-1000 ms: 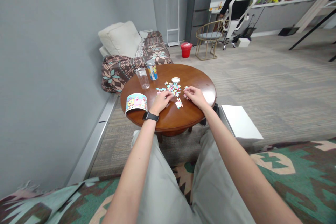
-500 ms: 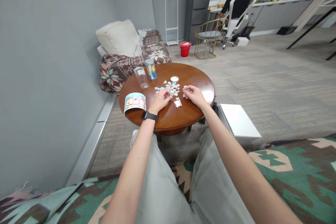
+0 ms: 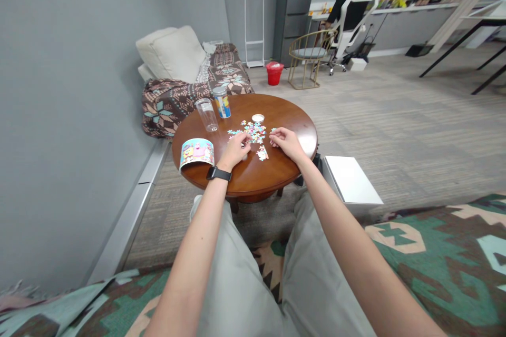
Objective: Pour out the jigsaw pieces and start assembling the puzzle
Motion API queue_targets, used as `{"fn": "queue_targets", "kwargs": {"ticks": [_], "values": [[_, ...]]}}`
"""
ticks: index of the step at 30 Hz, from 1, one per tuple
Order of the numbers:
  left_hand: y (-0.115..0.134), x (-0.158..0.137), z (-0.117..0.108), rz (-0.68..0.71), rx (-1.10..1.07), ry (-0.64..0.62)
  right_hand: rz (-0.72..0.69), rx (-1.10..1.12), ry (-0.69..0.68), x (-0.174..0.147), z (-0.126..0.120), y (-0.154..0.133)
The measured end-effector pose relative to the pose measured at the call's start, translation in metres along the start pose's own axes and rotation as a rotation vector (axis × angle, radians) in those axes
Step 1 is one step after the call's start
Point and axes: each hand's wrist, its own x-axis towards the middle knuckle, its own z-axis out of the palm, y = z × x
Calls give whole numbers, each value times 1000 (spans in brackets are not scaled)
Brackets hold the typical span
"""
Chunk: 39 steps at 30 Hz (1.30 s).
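Note:
A loose heap of small, colourful jigsaw puzzle pieces (image 3: 255,130) lies on the round brown wooden table (image 3: 279,171). Just in front of it sits a small joined patch of puzzle pieces (image 3: 262,153). To the left of that patch, my left hand (image 3: 236,150), with a dark watch on the wrist, has its fingers pinched together; what they hold is too small to make out. At the heap's right edge my right hand (image 3: 288,144) has closed its fingers on a pinkish puzzle piece (image 3: 272,141), mostly hidden by the fingertips.
A curved picture sheet (image 3: 197,151) stands at the table's left. Behind it are a clear plastic cup (image 3: 207,116), a printed can (image 3: 222,103) and a round lid (image 3: 258,118). A white box (image 3: 353,179) is right of the table. Farther back, a person (image 3: 342,8) sits near a desk.
The whole view has shifted slightly, so everything appears a little farther left. Both hands stay about the same places over the table, fingers still closed.

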Motion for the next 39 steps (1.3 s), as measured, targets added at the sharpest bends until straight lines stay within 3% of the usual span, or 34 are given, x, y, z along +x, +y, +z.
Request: {"fn": "queue_targets", "kwargs": {"ticks": [4, 13, 19, 23, 39], "values": [[-1, 0, 0, 20, 4, -9, -32, -93, 48, 0, -1, -1], [7, -3, -4, -78, -59, -32, 10, -20, 28, 2, -1, -1], [7, -3, -4, -40, -39, -32, 39, 62, -13, 2, -1, 0], [5, -2, -4, -1, -9, -21, 24, -5, 9, 1, -1, -1], [2, -1, -4, -34, -83, -89, 39, 55, 0, 0, 0, -5]]}}
